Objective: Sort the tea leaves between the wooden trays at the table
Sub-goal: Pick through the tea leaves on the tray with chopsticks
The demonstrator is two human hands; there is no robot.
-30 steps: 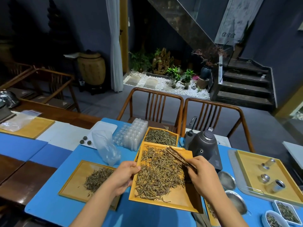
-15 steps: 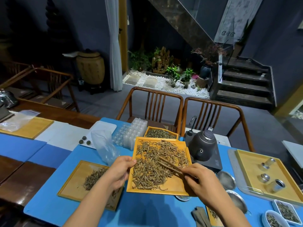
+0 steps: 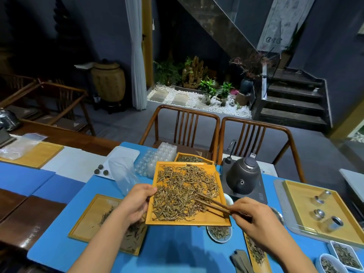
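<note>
L hand (image 3: 136, 201) on tray (image 3: 157, 220), R hand (image 3: 254, 221) w/ tongs (image 3: 211, 203)

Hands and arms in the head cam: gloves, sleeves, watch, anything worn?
Nothing worn that shows. The left hand and right hand are bare, no gloves, no rings visible. Both forearms are bare down to the frame edge: no sleeves, watch or bands in view.

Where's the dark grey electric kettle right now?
In the head view, the dark grey electric kettle stands right of centre on the blue table, just right of the held orange wooden tray.
</note>
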